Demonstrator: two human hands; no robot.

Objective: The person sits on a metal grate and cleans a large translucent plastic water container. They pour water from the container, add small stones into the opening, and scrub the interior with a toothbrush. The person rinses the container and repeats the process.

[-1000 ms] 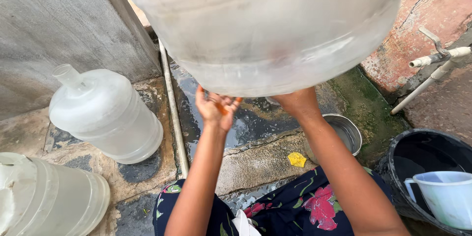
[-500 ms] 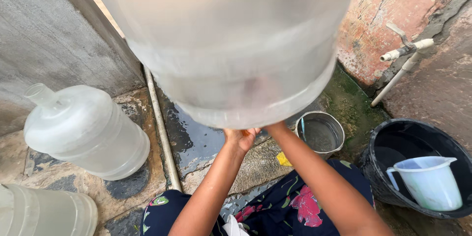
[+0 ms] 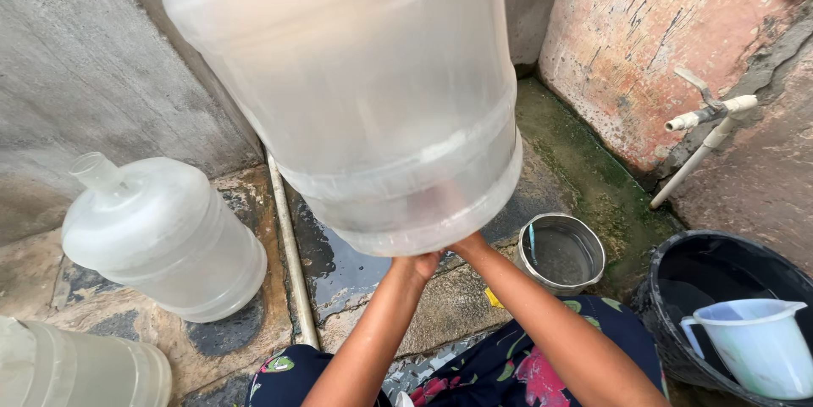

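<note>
- I am looking down at a very big clear water jug (image 3: 356, 94). It is being held up in the air, tipped away from me, and it is filling most of what I see.
- My left hand (image 3: 417, 265) is pressing up on the bottom edge of the big jug. The fingers are hiding behind the plastic, so I cannot tell how far they are spreading.
- My right hand (image 3: 468, 246) is pushing on the jug's bottom just beside the left one. Only the wrist end is showing, so I cannot tell how open it is either.
- A second clear jug (image 3: 161, 238) is lying on its side on the wet stone floor (image 3: 440, 310), on my left, with its neck pointing up and to the left.
- A third jug (image 3: 76, 369) is peeking in at the bottom left corner.
- A black tub (image 3: 720, 276) is sitting at the bottom right, with a pale plastic pitcher (image 3: 758, 343) resting in it.
- A round metal bowl (image 3: 561, 253) is sitting on the floor between the tub and my arms.
- A white tap pipe (image 3: 707, 132) is sticking out by the red wall on the right.
- A small yellow thing (image 3: 493, 297) is lying just beside the bowl.
</note>
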